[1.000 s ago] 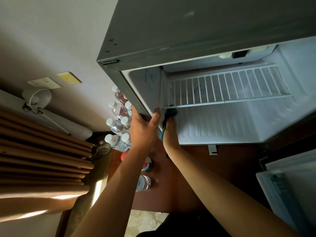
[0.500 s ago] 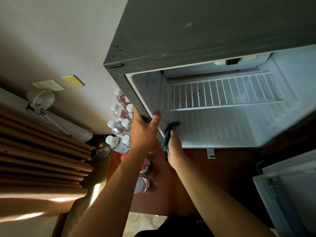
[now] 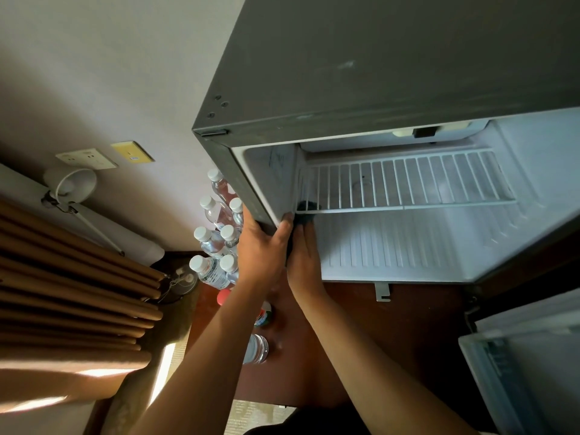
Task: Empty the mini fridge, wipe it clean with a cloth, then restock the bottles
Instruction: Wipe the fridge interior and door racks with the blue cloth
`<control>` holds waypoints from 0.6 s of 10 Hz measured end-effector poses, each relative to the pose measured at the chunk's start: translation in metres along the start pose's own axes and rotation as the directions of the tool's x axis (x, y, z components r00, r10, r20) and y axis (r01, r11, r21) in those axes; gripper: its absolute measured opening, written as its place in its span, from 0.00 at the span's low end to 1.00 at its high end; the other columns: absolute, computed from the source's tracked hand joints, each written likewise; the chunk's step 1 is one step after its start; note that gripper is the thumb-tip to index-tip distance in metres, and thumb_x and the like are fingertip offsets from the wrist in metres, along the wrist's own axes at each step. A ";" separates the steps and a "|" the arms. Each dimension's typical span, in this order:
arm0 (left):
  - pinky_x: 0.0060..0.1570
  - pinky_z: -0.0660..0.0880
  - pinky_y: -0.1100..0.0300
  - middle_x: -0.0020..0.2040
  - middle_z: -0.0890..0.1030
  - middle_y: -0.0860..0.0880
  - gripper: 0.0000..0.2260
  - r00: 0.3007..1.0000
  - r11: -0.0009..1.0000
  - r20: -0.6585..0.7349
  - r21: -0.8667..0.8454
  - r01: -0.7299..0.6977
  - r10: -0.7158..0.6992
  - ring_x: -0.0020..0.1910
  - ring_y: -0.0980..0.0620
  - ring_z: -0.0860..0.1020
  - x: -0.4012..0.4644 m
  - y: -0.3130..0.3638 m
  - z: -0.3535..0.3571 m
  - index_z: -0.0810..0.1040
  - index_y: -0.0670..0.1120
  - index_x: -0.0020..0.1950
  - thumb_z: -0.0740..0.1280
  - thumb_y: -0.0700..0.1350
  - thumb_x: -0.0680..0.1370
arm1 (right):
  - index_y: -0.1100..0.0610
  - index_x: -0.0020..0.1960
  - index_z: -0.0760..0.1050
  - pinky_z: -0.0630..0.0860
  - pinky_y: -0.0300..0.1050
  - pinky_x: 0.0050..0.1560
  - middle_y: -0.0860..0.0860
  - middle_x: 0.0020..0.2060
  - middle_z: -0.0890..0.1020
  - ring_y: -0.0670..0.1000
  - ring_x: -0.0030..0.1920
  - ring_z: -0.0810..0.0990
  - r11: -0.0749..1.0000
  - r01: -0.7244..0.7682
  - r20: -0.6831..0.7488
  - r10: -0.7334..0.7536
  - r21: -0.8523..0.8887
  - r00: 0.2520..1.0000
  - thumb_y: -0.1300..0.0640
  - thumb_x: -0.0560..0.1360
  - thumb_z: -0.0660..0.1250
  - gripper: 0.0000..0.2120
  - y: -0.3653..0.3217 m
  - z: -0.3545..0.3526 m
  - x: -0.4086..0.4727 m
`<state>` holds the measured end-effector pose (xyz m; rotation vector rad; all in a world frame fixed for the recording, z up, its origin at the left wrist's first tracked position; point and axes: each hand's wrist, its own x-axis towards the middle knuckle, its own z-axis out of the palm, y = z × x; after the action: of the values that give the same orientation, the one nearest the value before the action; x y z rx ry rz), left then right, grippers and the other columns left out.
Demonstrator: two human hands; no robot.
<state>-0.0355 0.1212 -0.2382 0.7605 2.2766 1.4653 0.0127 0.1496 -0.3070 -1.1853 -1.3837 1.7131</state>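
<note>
The right hand [image 3: 303,262] hides most of the dark cloth [image 3: 306,209], the fridge door [image 3: 530,365] runs off at 4 o'clock, and the bottle [image 3: 255,348] beneath the left forearm is perhaps half covered.

The mini fridge [image 3: 392,73] stands open on a dark wooden table [image 3: 408,334], its wire shelf [image 3: 405,183] bare. The left hand [image 3: 262,249] grips the fridge's front left edge. The right hand [image 3: 304,255] presses a dark cloth [image 3: 306,208] against the inner left wall, just at the shelf's corner. Capped water bottles [image 3: 213,240] stand clustered beside the fridge, near the wall. The open door [image 3: 527,365] shows at lower right.
</note>
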 end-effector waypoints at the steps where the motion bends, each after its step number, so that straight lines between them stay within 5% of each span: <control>1: 0.56 0.79 0.47 0.54 0.82 0.55 0.25 1.000 1.000 -0.023 0.004 -0.001 0.001 0.52 0.54 0.82 -0.004 0.004 0.000 0.70 0.50 0.66 0.70 0.55 0.71 | 0.70 0.63 0.74 0.77 0.51 0.59 0.67 0.58 0.79 0.63 0.61 0.79 0.959 0.269 -0.086 -0.276 -0.087 0.957 0.58 0.83 0.54 0.19 -0.002 0.008 0.001; 3: 0.55 0.79 0.45 0.54 0.83 0.53 0.23 1.000 1.000 -0.028 -0.003 -0.011 0.011 0.52 0.51 0.82 0.000 -0.003 0.003 0.72 0.51 0.63 0.71 0.56 0.71 | 0.66 0.74 0.63 0.59 0.31 0.70 0.63 0.71 0.69 0.54 0.71 0.65 0.988 0.156 -0.116 -0.156 -0.012 0.981 0.55 0.84 0.52 0.22 0.004 0.013 0.006; 4: 0.54 0.79 0.44 0.53 0.83 0.51 0.21 0.999 1.000 -0.044 0.012 -0.009 0.010 0.52 0.50 0.82 0.001 -0.003 0.004 0.72 0.51 0.61 0.70 0.56 0.71 | 0.63 0.70 0.63 0.60 0.49 0.73 0.68 0.62 0.76 0.61 0.68 0.66 0.972 0.234 -0.089 -0.235 -0.020 0.968 0.49 0.86 0.45 0.22 0.021 0.018 0.014; 5: 0.53 0.79 0.45 0.52 0.83 0.52 0.21 0.999 1.000 -0.045 0.014 -0.015 0.016 0.51 0.52 0.82 0.001 -0.003 0.004 0.73 0.50 0.61 0.70 0.55 0.71 | 0.57 0.77 0.57 0.55 0.53 0.77 0.62 0.74 0.64 0.55 0.75 0.59 0.975 0.180 0.005 -0.181 -0.131 0.984 0.31 0.79 0.45 0.37 0.020 0.008 0.011; 6: 0.54 0.79 0.45 0.51 0.83 0.54 0.20 0.999 1.000 -0.037 0.013 -0.010 0.011 0.50 0.54 0.82 0.001 -0.004 0.005 0.73 0.50 0.60 0.70 0.55 0.71 | 0.57 0.79 0.53 0.52 0.53 0.78 0.55 0.78 0.57 0.52 0.78 0.55 0.999 0.045 0.092 -0.047 0.017 0.995 0.36 0.79 0.46 0.35 0.027 0.004 0.015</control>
<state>-0.0347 0.1240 -0.2434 0.7565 2.3149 1.4823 0.0045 0.1544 -0.3363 -1.0698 -1.4390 1.7626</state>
